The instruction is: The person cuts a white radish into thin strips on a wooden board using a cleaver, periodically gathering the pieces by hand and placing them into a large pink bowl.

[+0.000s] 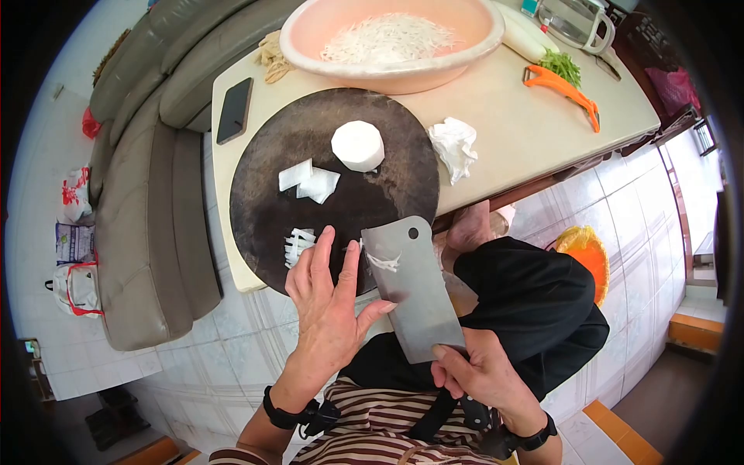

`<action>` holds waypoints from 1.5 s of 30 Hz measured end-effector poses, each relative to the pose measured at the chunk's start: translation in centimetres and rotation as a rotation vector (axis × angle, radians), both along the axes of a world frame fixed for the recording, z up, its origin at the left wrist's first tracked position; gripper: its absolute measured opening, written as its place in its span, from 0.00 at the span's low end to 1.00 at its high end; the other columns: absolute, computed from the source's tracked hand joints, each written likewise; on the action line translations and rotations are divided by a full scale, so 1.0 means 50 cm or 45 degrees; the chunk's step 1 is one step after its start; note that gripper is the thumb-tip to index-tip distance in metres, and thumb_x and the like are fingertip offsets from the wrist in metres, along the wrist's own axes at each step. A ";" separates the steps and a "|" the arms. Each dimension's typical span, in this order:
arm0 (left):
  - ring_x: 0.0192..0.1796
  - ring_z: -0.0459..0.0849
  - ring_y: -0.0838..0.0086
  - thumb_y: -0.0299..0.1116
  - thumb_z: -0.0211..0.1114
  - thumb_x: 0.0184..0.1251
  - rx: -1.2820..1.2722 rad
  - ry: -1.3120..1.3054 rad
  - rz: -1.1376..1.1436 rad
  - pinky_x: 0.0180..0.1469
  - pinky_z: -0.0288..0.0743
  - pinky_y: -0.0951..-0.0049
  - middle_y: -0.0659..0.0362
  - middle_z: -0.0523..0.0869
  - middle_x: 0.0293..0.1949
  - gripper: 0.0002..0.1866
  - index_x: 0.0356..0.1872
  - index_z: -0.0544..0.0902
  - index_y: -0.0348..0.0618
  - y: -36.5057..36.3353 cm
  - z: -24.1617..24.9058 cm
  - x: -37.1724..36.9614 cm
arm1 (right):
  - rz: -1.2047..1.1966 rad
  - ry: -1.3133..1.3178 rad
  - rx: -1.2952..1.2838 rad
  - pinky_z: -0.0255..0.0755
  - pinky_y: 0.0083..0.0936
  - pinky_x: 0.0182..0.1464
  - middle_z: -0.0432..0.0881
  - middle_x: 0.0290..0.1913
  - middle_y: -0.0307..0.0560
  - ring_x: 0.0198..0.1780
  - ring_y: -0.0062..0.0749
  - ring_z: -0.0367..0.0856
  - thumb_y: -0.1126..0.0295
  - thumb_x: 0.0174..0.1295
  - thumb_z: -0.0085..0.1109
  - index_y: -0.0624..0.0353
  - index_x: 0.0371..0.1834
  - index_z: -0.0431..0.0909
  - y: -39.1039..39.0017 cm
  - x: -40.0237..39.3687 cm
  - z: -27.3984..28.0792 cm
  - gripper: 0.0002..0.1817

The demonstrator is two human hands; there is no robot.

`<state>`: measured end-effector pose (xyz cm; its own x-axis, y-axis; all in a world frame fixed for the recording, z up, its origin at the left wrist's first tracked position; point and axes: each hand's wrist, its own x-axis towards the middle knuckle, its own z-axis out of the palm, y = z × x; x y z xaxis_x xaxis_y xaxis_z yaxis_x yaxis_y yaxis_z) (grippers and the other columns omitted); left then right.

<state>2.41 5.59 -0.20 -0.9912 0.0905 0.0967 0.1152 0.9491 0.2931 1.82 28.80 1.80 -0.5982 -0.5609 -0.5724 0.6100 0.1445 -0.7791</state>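
Note:
In my right hand [484,372] is a cleaver [415,291], its broad blade tilted at the near right edge of the round dark chopping board [263,147]. A few white shreds [384,263] cling to the blade. My left hand [325,310] hovers over the board's near edge with fingers apart, its thumb at the blade. Beyond its fingertips lies a small pile of white radish strips [298,245]. Farther back on the board are flat radish slices [310,180] and a thick peeled radish chunk [358,146].
A pink basin [395,74] of white shreds stands at the back of the table [496,186]. Around the board are a phone [235,111], a crumpled tissue [454,147] and an orange peeler [564,93]. A whole white radish [521,35] and a glass pitcher [573,23] stand farther right.

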 end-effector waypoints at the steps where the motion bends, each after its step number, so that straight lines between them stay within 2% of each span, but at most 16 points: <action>1: 0.72 0.56 0.44 0.56 0.62 0.68 0.016 -0.003 0.009 0.71 0.50 0.45 0.41 0.54 0.76 0.40 0.73 0.66 0.39 0.001 -0.001 0.001 | -0.003 0.001 -0.001 0.64 0.18 0.20 0.77 0.21 0.38 0.17 0.15 0.70 0.74 0.74 0.48 0.66 0.34 0.71 -0.002 0.001 -0.001 0.09; 7: 0.73 0.56 0.44 0.54 0.61 0.70 0.087 0.066 0.030 0.72 0.48 0.45 0.42 0.55 0.76 0.38 0.72 0.67 0.39 -0.003 -0.014 0.002 | -0.064 -0.007 -0.094 0.63 0.16 0.19 0.80 0.22 0.40 0.16 0.15 0.70 0.75 0.73 0.50 0.67 0.36 0.76 -0.029 0.004 -0.024 0.08; 8: 0.72 0.57 0.45 0.49 0.67 0.65 0.085 0.106 0.008 0.69 0.50 0.44 0.38 0.56 0.74 0.38 0.68 0.69 0.33 -0.007 -0.016 0.000 | -0.062 -0.011 -0.109 0.63 0.16 0.19 0.80 0.22 0.40 0.16 0.15 0.69 0.74 0.73 0.50 0.67 0.36 0.76 -0.035 0.004 -0.027 0.09; 17: 0.71 0.57 0.44 0.51 0.62 0.70 0.085 0.128 0.021 0.69 0.49 0.44 0.38 0.56 0.75 0.37 0.70 0.68 0.33 -0.005 0.002 0.011 | -0.162 -0.067 -0.159 0.63 0.17 0.19 0.80 0.21 0.41 0.16 0.16 0.70 0.73 0.73 0.52 0.68 0.33 0.77 -0.028 0.004 -0.026 0.11; 21: 0.72 0.55 0.43 0.48 0.68 0.64 -0.011 0.106 0.039 0.70 0.47 0.43 0.38 0.54 0.76 0.40 0.70 0.67 0.32 -0.016 -0.004 0.009 | -0.148 0.030 -0.056 0.63 0.17 0.19 0.80 0.21 0.41 0.16 0.16 0.71 0.73 0.73 0.52 0.67 0.32 0.76 -0.023 0.003 -0.013 0.11; 24: 0.72 0.55 0.43 0.49 0.69 0.62 -0.063 0.071 0.045 0.70 0.46 0.41 0.38 0.52 0.76 0.42 0.70 0.67 0.32 -0.014 -0.009 0.002 | -0.081 0.033 -0.051 0.64 0.18 0.19 0.78 0.22 0.40 0.17 0.16 0.71 0.71 0.74 0.50 0.67 0.34 0.74 -0.030 -0.001 -0.007 0.11; 31: 0.73 0.52 0.40 0.53 0.69 0.60 -0.020 0.064 -0.002 0.71 0.43 0.37 0.36 0.48 0.77 0.45 0.72 0.65 0.33 -0.021 -0.018 0.008 | -0.062 -0.021 -0.111 0.63 0.17 0.19 0.79 0.23 0.40 0.17 0.16 0.71 0.70 0.74 0.50 0.67 0.34 0.74 -0.057 0.006 -0.030 0.12; 37: 0.74 0.51 0.38 0.59 0.65 0.62 0.001 0.060 -0.054 0.71 0.41 0.34 0.36 0.46 0.78 0.47 0.74 0.61 0.36 -0.017 -0.016 0.012 | -0.139 -0.190 -0.285 0.63 0.18 0.19 0.80 0.23 0.41 0.17 0.17 0.70 0.72 0.74 0.52 0.68 0.35 0.76 -0.035 0.004 -0.036 0.10; 39: 0.74 0.50 0.38 0.63 0.60 0.66 0.122 0.157 -0.024 0.71 0.41 0.34 0.36 0.46 0.78 0.48 0.75 0.59 0.36 -0.019 -0.016 0.010 | -0.188 -0.279 -0.318 0.63 0.18 0.20 0.80 0.23 0.42 0.16 0.17 0.70 0.73 0.73 0.52 0.67 0.35 0.76 -0.028 0.002 -0.021 0.10; 40: 0.74 0.50 0.38 0.64 0.56 0.69 0.118 0.200 0.000 0.71 0.41 0.34 0.36 0.46 0.78 0.46 0.74 0.62 0.35 -0.022 -0.018 0.008 | -0.185 -0.277 -0.317 0.63 0.18 0.20 0.80 0.23 0.42 0.16 0.17 0.70 0.73 0.73 0.52 0.67 0.35 0.76 -0.025 0.001 -0.018 0.10; 43: 0.74 0.50 0.38 0.63 0.54 0.70 0.031 0.131 0.043 0.71 0.41 0.34 0.36 0.47 0.78 0.43 0.71 0.67 0.35 -0.034 -0.018 0.009 | -0.192 -0.183 -0.228 0.63 0.18 0.20 0.79 0.23 0.40 0.17 0.16 0.69 0.73 0.73 0.52 0.67 0.33 0.75 -0.025 -0.001 -0.008 0.11; 44: 0.75 0.50 0.38 0.62 0.54 0.71 0.062 0.122 0.046 0.71 0.40 0.34 0.36 0.47 0.78 0.40 0.69 0.71 0.35 -0.035 -0.020 0.009 | -0.137 -0.077 -0.107 0.63 0.18 0.20 0.79 0.22 0.40 0.17 0.16 0.69 0.72 0.74 0.51 0.67 0.33 0.75 -0.026 0.000 -0.005 0.11; 45: 0.75 0.50 0.38 0.62 0.54 0.71 0.061 0.122 0.046 0.71 0.40 0.34 0.36 0.47 0.78 0.40 0.69 0.71 0.35 -0.035 -0.017 0.009 | -0.084 0.028 0.014 0.63 0.18 0.20 0.78 0.22 0.39 0.17 0.16 0.70 0.72 0.74 0.50 0.67 0.32 0.74 -0.026 0.001 0.000 0.12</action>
